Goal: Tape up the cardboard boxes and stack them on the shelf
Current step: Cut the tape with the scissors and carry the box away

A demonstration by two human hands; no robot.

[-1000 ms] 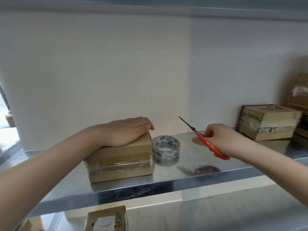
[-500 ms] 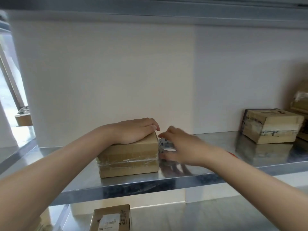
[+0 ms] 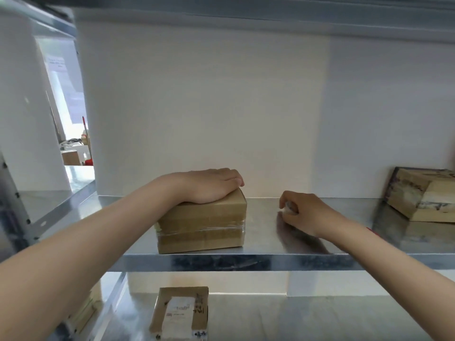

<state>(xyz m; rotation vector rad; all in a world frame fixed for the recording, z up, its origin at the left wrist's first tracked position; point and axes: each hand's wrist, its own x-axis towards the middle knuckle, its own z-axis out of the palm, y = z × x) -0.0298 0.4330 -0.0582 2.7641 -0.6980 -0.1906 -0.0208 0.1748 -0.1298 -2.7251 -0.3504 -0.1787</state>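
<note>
Head view, contents as seen:

1. Metal shelf (image 3: pixel 246 262), upper tier, running left to right in front of a white wall (image 3: pixel 209 107).
2. Taped cardboard box (image 3: pixel 202 227), on the upper tier left of centre, close to the near edge. Clear tape bands its front face.
3. Your left hand (image 3: pixel 209 185), palm down on the top of that box. The fingers lie straight and together, their tips reaching the far right top corner.
4. Your right hand (image 3: pixel 306 214), on the shelf surface right of the box and apart from it. The fingers and thumb are curled round a pale object (image 3: pixel 290 207), which is mostly hidden; you cannot tell from here what it is.
5. Red sliver (image 3: pixel 372 231), on the shelf just beside your right wrist; too little shows to name it.
6. Second cardboard box (image 3: pixel 423 195), far right of the same tier, turned at an angle, with worn tape.
7. Labelled box (image 3: pixel 181 313), on the lower tier (image 3: pixel 295 316), below the taped box, white label facing up.
</note>
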